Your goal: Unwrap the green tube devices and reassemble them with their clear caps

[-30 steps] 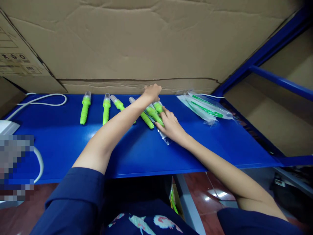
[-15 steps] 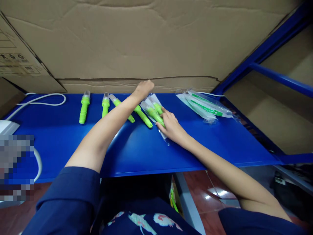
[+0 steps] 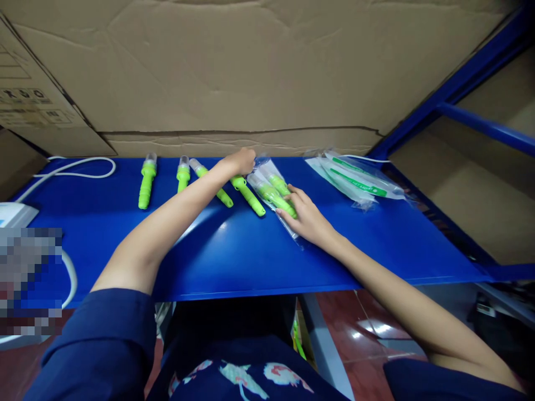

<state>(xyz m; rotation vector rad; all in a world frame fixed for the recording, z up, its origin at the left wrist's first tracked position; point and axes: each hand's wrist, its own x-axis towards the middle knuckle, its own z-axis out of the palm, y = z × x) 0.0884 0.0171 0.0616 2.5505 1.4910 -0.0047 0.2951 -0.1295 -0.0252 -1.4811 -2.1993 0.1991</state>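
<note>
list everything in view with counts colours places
Loose sticks: 4, lime green, left to centre
Bagged sticks: 2, lime green, right of those
Packets: at least 2, clear and green, right
Table: 1, blue, centre
Cardboard: unclear count, brown, behind
Cables: unclear count, white, left, back right
Device: 1, white, left edge
Frame: 1, blue, right
Floor: 1, reddish, below
Sleeves: 2, navy, bottom
Left hand: 1, bare, near bagged sticks
Right hand: 1, bare, on bagged sticks

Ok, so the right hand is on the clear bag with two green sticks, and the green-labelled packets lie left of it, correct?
No: the green-labelled packets lie right of the clear bag, as the head view shows. The right hand is on that bag with two green sticks.
</note>
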